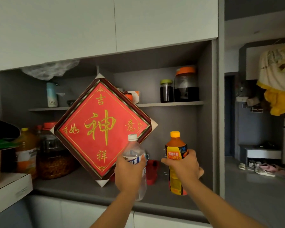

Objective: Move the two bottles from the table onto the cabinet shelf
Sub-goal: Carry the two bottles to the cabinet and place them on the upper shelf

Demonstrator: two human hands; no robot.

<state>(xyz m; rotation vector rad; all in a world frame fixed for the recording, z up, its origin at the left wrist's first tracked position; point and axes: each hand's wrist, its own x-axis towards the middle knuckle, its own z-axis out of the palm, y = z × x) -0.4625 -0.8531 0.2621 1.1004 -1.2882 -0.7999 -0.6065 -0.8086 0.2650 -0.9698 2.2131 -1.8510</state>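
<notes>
My left hand (pixel 128 174) grips a clear water bottle (pixel 134 148) with a white cap, held upright in front of the cabinet. My right hand (pixel 184 168) is wrapped around an orange tea bottle (pixel 175 145) with a yellow cap and yellow label. Both bottles hang in the air just above the front of the grey lower cabinet shelf (pixel 76 183), the tea bottle to the right of the water bottle. Neither bottle touches the shelf.
A red framed diamond plaque (pixel 104 127) leans on the shelf left of the bottles. Large oil jugs (pixel 53 153) stand at far left. A red object (pixel 152 171) lies behind my hands. Dark jars (pixel 185 86) stand on the upper shelf (pixel 169 104).
</notes>
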